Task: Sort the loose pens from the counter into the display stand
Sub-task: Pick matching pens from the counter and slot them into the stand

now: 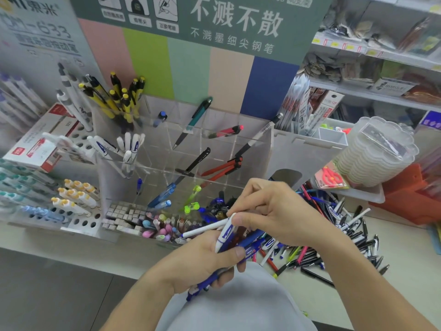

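My left hand grips a bundle of blue pens low in the middle of the head view, in front of the clear acrylic display stand. My right hand pinches a white pen that lies crosswise over the bundle. The stand's compartments hold sorted groups: yellow-and-black pens, white pens with a blue A, red pens, blue pens. A heap of loose pens lies on the counter to the right of my hands.
A white rack with holes and a red-and-white box stand at the left. Stacked clear plastic tubs and an orange bin sit at the right. Shelves with goods fill the back right. Pastel erasers fill the stand's front tray.
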{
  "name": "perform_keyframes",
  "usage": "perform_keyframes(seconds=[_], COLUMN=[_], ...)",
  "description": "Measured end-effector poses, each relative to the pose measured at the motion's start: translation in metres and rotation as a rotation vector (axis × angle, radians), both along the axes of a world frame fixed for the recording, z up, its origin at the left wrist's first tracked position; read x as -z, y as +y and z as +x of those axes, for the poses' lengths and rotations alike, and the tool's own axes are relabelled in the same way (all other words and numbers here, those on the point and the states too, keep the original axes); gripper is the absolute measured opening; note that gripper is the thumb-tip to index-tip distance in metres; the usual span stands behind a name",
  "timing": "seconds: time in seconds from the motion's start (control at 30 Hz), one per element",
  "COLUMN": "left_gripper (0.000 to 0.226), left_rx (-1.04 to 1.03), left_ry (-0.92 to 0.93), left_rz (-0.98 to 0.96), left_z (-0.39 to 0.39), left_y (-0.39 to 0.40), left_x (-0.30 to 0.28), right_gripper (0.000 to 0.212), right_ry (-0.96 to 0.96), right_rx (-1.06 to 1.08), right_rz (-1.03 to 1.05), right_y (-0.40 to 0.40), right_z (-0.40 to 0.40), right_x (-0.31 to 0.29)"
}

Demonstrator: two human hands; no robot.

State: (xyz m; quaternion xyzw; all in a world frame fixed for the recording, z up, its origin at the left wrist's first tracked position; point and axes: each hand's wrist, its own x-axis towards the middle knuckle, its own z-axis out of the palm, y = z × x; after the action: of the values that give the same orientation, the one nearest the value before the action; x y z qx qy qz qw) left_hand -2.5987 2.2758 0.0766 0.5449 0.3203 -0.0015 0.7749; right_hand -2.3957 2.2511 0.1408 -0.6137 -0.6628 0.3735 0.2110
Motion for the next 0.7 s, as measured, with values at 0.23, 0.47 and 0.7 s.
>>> perform_keyframes(seconds=[0.23,0.47,0.7], left_gripper=[0.026,0.047,0.096], left_rx=[0.069,-0.543,-0.974], left_ry=[0.091,-0.047,-0.433], left_rz=[-0.066,-0.389,-0.032], left_z=[-0.036,-0.065,-0.069], left_y=[-0.001,0.002,0.023], left_x=[0.02,0.023,0.002], right_gripper=[0.012,0.013,0.013], right_ry=[0.279,0.497,0.379], right_rx=[0.23,0.289,0.101], right_rz=[0.105,0.136,0.128], right_y=[0.0,0.006,0.047], right_z=[0.041,0.03,-0.011], right_x=[-0.017,-0.014,-0.022])
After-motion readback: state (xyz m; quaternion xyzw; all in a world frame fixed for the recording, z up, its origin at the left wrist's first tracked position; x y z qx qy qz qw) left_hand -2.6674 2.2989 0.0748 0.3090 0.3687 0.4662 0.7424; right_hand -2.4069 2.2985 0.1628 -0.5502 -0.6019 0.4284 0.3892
